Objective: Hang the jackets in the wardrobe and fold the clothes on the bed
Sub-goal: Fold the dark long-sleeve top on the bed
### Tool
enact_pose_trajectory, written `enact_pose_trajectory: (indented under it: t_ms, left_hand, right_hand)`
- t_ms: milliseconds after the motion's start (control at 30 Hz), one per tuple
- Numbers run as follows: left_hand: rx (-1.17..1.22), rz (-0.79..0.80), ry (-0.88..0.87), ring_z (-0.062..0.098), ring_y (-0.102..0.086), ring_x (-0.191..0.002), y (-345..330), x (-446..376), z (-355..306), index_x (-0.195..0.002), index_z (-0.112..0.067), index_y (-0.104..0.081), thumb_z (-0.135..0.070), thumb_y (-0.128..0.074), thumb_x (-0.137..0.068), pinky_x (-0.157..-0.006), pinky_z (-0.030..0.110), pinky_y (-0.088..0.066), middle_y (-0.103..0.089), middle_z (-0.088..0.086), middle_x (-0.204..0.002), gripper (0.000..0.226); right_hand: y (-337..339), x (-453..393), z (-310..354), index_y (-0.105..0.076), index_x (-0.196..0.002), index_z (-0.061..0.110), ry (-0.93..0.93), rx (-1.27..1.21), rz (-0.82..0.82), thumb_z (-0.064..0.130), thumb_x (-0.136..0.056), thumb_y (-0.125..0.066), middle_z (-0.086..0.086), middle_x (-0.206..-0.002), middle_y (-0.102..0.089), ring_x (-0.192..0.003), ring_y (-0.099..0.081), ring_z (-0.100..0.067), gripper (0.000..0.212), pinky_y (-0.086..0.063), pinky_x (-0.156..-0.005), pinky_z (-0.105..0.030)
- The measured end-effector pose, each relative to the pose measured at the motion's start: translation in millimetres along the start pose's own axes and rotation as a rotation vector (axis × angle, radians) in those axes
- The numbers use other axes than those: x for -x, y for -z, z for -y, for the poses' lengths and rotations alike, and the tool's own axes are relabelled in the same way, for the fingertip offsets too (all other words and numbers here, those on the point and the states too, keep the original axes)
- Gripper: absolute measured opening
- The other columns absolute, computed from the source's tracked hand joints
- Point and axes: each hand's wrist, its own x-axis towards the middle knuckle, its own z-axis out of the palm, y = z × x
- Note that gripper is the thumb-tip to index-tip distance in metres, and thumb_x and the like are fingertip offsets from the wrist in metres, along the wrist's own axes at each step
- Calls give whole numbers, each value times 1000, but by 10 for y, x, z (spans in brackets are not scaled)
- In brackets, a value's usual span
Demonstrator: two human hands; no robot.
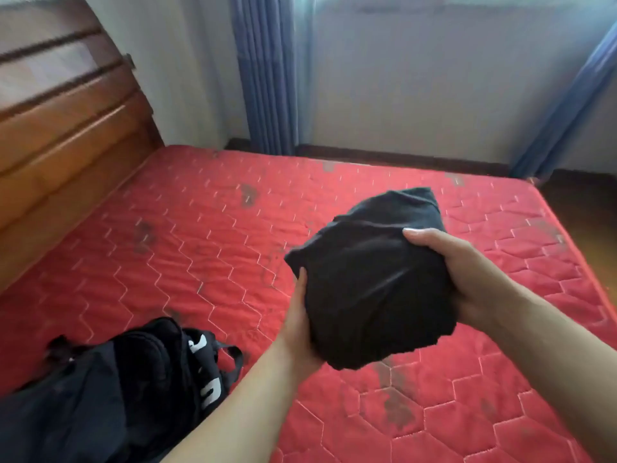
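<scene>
A folded black garment (370,275) is held up over the red quilted mattress (187,228). My left hand (298,325) grips its left and under side, with the thumb on the cloth's edge. On the right, my right hand (450,272) grips the bundle, thumb lying across the top. Both forearms reach in from the bottom of the view. A second black garment with white lettering (127,389) lies crumpled on the mattress at the lower left.
A wooden headboard (63,128) stands along the left side of the bed. Blue curtains (267,75) hang against the pale wall behind. Brown floor (581,202) shows past the mattress's far right corner.
</scene>
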Motion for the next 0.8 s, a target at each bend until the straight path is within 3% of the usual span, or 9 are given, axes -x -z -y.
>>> enact_pose_trajectory:
  t_ms: [100, 200, 267, 333, 400, 533, 633, 733, 800]
  left_hand:
    - [18, -2, 53, 32, -66, -109, -292, 432, -303, -119, -28, -70, -67, -51, -86, -84, 53, -54, -65, 3, -127, 54]
    - [-24, 44, 73, 43, -55, -120, -506, 841, -508, -136, -20, -55, -51, -40, -98, -88, 71, -43, -55, 11, -138, 51]
    - [30, 67, -10, 42, -64, -104, -660, 1129, -629, -127, -10, -62, -28, -38, -104, -78, 66, -50, -64, 18, -123, 38]
    - [80, 29, -137, 39, -71, -82, -794, 1459, -776, -110, -11, -73, -35, -40, -102, -62, 52, -58, -73, 17, -101, 42]
    - [45, 17, -229, 35, -70, -97, -918, 1872, -908, -109, -17, -75, -60, -38, -95, -72, 45, -58, -71, 13, -112, 59]
    - [-149, 16, -294, 38, -50, -128, -1124, 2928, -964, -136, -16, -56, -87, -35, -76, -106, 51, -41, -51, 17, -141, 95]
    - [-291, -90, -365, 35, -50, -130, -1261, 3570, -1001, -137, -16, -55, -75, -49, -81, -111, 49, -35, -51, 14, -142, 81]
    - [-442, -280, -316, 29, -64, -113, -1351, 4132, -1079, -115, -14, -72, -53, -60, -87, -96, 42, -49, -66, 13, -123, 49]
    - [-465, -469, -332, 30, -67, -106, -1297, 4436, -1120, -108, -11, -75, -49, -58, -90, -91, 42, -52, -70, 14, -115, 46]
  right_hand:
    - [-505, 338, 634, -80, -74, 13, 108, 8, 42, 29, -63, -70, -14, -93, -75, -80, -74, -25, 22, -57, -58, -30]
    - [-776, 626, 1060, -79, -72, 10, 180, -14, 40, 27, -61, -71, -17, -92, -75, -77, -73, -29, 22, -57, -54, -33]
    - [-830, 804, 1187, -79, -71, 8, 157, -11, 45, 27, -61, -72, -17, -89, -74, -74, -73, -30, 22, -57, -53, -36]
    - [-828, 957, 1252, -78, -78, 6, 110, -1, 50, 27, -61, -73, -18, -90, -74, -74, -73, -31, 27, -58, -55, -38]
    - [-830, 1099, 1282, -75, -85, 7, 77, 58, 61, 27, -62, -73, -17, -91, -74, -76, -73, -31, 31, -57, -61, -37]
    - [-945, 1538, 1282, -78, -69, 12, 29, 219, 185, 30, -64, -70, -14, -85, -74, -72, -73, -28, 20, -54, -65, -34]
    - [-1150, 1841, 1306, -77, -68, 11, 2, 345, 266, 33, -62, -71, -16, -84, -73, -69, -72, -28, 23, -54, -62, -34]
    - [-1494, 2094, 1293, -76, -74, 9, -19, 445, 317, 37, -57, -74, -18, -87, -74, -70, -72, -31, 33, -56, -57, -34]
    - [-1779, 2240, 1238, -73, -87, 8, -17, 478, 343, 39, -58, -77, -18, -90, -74, -73, -73, -32, 43, -56, -57, -33]
